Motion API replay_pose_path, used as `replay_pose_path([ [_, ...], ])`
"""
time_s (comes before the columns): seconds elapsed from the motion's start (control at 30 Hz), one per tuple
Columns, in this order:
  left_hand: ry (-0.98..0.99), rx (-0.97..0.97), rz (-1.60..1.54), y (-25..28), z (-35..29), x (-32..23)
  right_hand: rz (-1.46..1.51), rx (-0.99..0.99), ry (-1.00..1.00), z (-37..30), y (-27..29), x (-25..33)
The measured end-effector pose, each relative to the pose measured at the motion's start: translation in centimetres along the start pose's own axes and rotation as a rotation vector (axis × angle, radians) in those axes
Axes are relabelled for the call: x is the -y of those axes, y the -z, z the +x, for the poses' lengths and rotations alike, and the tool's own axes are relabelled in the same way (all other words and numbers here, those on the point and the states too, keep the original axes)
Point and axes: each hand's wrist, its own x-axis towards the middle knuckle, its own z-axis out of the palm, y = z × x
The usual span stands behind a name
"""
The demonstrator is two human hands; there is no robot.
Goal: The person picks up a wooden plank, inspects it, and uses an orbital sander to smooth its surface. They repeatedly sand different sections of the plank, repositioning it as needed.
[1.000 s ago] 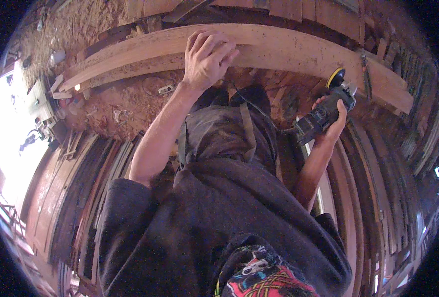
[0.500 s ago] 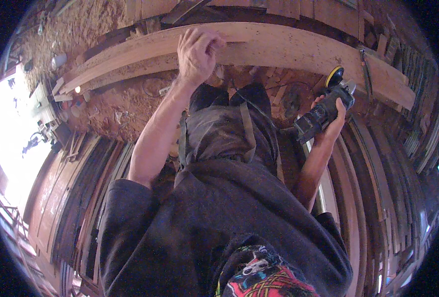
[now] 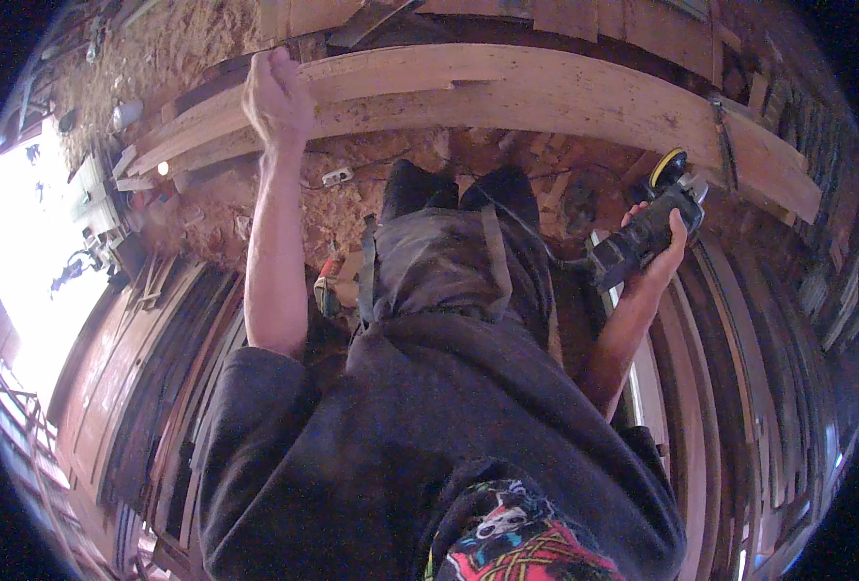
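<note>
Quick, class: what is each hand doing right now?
Left hand: resting on the beam; open or shut cannot be told.
Right hand: closed around the sander.

Hands: two, left hand (image 3: 276, 97) and right hand (image 3: 663, 254).
Power sanders: one, a dark sander (image 3: 642, 237) with a yellow pad.
Long curved timber beams: one pale beam (image 3: 545, 92).
White power strips on the floor: one power strip (image 3: 336, 177).
Stacked planks at the sides: too many to count.

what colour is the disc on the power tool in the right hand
Yellow; the disc tops the dark power tool, head view.
</note>
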Motion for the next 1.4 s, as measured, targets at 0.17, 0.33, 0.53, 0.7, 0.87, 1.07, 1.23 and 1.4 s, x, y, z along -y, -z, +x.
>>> replay_pose_path([
  [0.17,0.000,0.123,0.263,2.3,0.7,3.5,0.037,0.011,-0.026,0.0,-0.2,0.0],
  [0.33,-0.396,0.303,0.194,2.9,-0.5,1.5,0.045,0.026,-0.034,0.2,-0.1,0.1],
  [0.53,-0.192,0.644,0.302,2.4,-0.1,2.6,0.029,0.073,-0.022,0.6,0.1,0.1],
  [0.7,-0.023,0.970,0.173,2.2,3.7,2.7,0.022,0.066,-0.032,0.1,-0.4,0.2],
  [0.87,-0.066,1.038,0.285,-1.6,4.5,3.5,0.046,0.040,-0.044,0.6,-0.5,0.1],
  [1.07,-0.410,0.816,0.344,-4.9,2.0,8.1,0.053,0.038,-0.064,0.0,-1.6,-0.3],
  [1.23,-0.465,0.720,0.372,-5.5,-1.0,5.4,0.048,0.124,-0.136,-0.4,-2.7,-0.7],
  [1.4,-0.487,1.069,-0.573,-3.0,-10.0,-15.5,0.046,0.139,-0.195,-1.8,-6.0,-1.5],
])
